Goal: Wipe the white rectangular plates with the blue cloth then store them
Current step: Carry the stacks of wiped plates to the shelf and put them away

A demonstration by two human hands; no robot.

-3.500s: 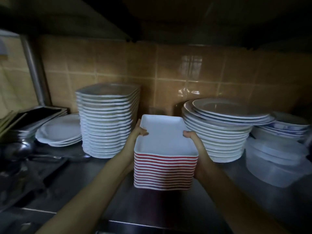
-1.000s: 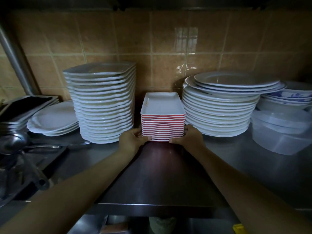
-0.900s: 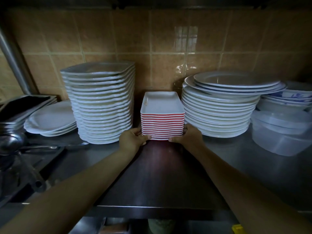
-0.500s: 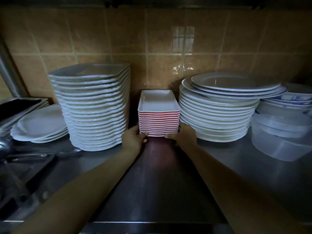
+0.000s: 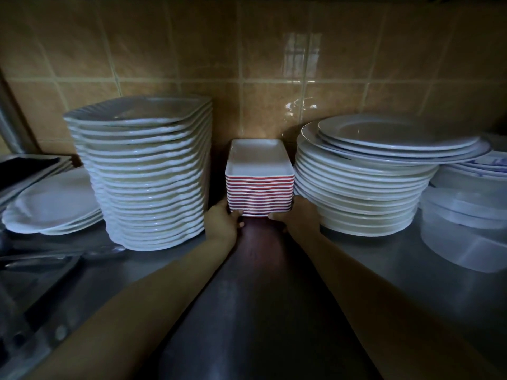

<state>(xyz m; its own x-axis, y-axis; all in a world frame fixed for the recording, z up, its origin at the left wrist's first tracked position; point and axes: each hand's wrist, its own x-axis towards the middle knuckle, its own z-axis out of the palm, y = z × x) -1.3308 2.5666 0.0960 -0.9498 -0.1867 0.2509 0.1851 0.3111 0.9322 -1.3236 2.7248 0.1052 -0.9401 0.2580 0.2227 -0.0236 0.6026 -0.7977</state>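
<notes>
A stack of white rectangular plates (image 5: 259, 185) with red outer sides stands on the steel shelf (image 5: 274, 283), close to the tiled back wall. My left hand (image 5: 222, 221) grips the stack's lower left corner. At the lower right corner my right hand (image 5: 297, 215) holds it, fingers curled under the bottom edge. The stack sits in the gap between two taller piles of plates. No blue cloth is in sight.
A tall pile of white square plates (image 5: 145, 176) stands left of the stack, a pile of round plates (image 5: 362, 176) right of it. Oval plates (image 5: 52, 207) and metal trays (image 5: 24, 168) lie far left. Clear plastic containers (image 5: 463, 229) sit far right.
Both hands have slid the stack of rectangular plates farther back along the shelf, deeper into the gap between the two piles and nearer the wall.
</notes>
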